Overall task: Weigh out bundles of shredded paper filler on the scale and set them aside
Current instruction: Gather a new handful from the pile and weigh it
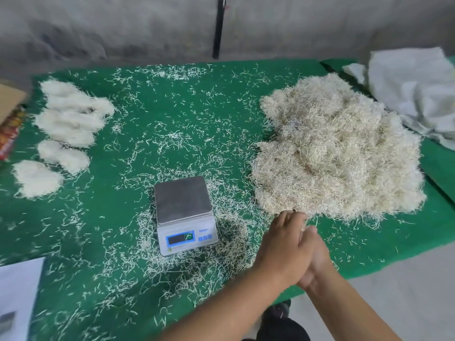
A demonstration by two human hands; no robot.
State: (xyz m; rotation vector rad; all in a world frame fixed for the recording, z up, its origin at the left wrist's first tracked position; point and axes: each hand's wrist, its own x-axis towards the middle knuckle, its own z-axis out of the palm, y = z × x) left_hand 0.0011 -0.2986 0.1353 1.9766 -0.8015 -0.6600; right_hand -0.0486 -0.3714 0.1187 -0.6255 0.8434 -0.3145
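left of the scale (184, 212), about 5 weighed bundles (66, 134) sit set aside; room there thins toward the table's left edge. the scale's pan is bare. right of it, your left hand (283, 247) and right hand (317, 257) meet, fingers fairly straight, at the big filler heap (339, 153); whether they hold strands, you cannot tell. much remains unweighed.
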